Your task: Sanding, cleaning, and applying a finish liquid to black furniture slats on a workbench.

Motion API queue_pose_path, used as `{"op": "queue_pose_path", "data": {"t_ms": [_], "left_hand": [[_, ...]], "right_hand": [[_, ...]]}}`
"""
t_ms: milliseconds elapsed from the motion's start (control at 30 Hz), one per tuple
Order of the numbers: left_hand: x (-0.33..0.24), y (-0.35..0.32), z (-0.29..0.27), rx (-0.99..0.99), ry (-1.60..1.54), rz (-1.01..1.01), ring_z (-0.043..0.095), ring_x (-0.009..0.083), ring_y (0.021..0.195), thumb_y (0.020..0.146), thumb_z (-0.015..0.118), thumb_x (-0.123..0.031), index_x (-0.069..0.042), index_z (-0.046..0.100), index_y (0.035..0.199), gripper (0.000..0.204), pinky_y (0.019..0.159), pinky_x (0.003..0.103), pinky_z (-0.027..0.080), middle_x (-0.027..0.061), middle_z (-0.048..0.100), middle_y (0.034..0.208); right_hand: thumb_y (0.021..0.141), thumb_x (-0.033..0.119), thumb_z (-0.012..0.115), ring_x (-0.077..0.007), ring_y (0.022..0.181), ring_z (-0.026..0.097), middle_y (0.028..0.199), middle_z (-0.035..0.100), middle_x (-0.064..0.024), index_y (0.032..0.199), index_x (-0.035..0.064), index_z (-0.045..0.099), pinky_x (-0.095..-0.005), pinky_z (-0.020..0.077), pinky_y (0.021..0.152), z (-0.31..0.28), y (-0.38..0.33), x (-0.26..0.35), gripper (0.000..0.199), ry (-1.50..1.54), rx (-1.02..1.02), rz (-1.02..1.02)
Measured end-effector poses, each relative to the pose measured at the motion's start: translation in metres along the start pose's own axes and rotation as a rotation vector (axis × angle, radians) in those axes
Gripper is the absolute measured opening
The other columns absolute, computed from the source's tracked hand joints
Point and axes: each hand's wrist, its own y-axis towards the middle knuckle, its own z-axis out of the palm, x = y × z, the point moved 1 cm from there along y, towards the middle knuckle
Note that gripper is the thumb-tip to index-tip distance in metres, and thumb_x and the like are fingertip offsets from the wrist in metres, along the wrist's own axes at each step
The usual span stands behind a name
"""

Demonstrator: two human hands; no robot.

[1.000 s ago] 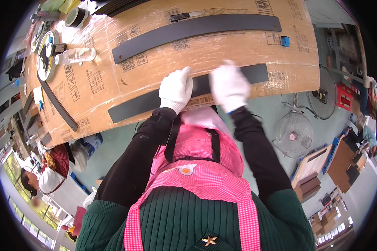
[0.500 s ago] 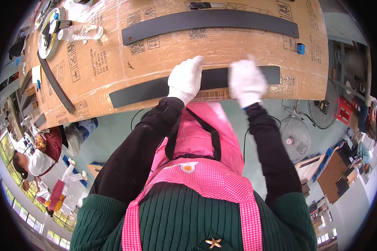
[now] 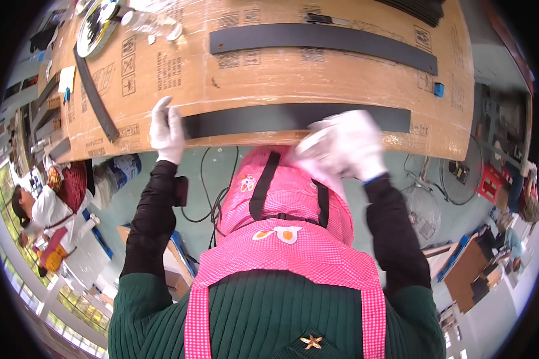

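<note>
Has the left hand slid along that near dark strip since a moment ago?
Yes. The left hand has moved left along the near dark strip, from about its middle beside the right hand to its left end.

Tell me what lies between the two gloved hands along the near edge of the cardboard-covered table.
In the head view, the left hand and the blurred right hand are joined by one long dark flat strip lying along the cardboard-covered table; nothing else sits on that stretch.

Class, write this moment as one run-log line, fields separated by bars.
left hand: gloved, at left end of near black strip | right hand: gloved, blurred, over strip's right part | surface: cardboard-covered table
</note>
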Motion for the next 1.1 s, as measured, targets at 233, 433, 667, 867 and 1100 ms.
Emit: {"op": "queue_pose_path", "data": {"t_ms": [233, 433, 667, 867, 1100], "left_hand": [[0.047, -0.007, -0.046, 0.453, 0.469, 0.249, 0.061, 0.0304, 0.093, 0.068, 0.094, -0.029, -0.002, 0.055, 0.137, 0.084, 0.086, 0.042, 0.053, 0.012, 0.061, 0.102], [0.062, 0.001, -0.036, 0.492, 0.404, 0.354, 0.061, 0.032, 0.081, 0.064, 0.096, -0.038, -0.004, 0.056, 0.127, 0.082, 0.073, 0.044, 0.052, 0.01, 0.059, 0.091], [0.061, 0.005, -0.039, 0.508, 0.362, 0.309, 0.064, 0.033, 0.085, 0.064, 0.094, -0.04, -0.007, 0.06, 0.123, 0.075, 0.077, 0.044, 0.053, 0.0103, 0.061, 0.093], [0.075, 0.033, -0.068, 0.716, 0.341, 0.337, 0.066, 0.0377, 0.107, 0.07, 0.09, -0.035, -0.007, 0.059, 0.133, 0.075, 0.093, 0.046, 0.054, 0.0151, 0.066, 0.11], [0.056, 0.04, -0.066, 0.778, 0.426, 0.344, 0.066, 0.0379, 0.108, 0.068, 0.09, -0.05, -0.01, 0.059, 0.138, 0.086, 0.093, 0.048, 0.054, 0.0158, 0.067, 0.112]], "right_hand": [[0.104, 0.037, 0.051, -0.0327, 0.104, 0.065, 0.103, 0.066, -0.0135, 0.1, 0.0096, 0.065, -0.0466, 0.0564, 0.09, 0.021, 0.009, -0.061, 0.031, -0.361, 0.147, 0.66], [0.102, 0.032, 0.052, -0.0245, 0.098, 0.062, 0.098, 0.063, -0.0035, 0.095, 0.0142, 0.065, -0.0414, 0.0583, 0.081, 0.093, 0.086, 0.086, 0.023, -0.183, 0.162, 0.194], [0.072, 0.039, 0.085, -0.0323, 0.093, 0.073, 0.099, 0.068, -0.0135, 0.097, 0.0102, 0.069, -0.0443, 0.0611, 0.079, 0.145, 0.161, 0.211, 0.042, 0.157, 0.323, 0.026], [0.09, 0.02, 0.068, -0.0322, 0.093, 0.074, 0.102, 0.071, -0.0156, 0.102, 0.0056, 0.072, -0.0455, 0.061, 0.08, 0.168, 0.182, 0.283, 0.019, 0.153, 0.326, -0.169], [0.093, 0.032, 0.057, -0.0291, 0.083, 0.068, 0.081, 0.066, -0.0063, 0.085, 0.0227, 0.071, -0.0419, 0.0571, 0.073, 0.105, 0.115, 0.224, 0.019, 0.375, 0.505, -0.294]]}}
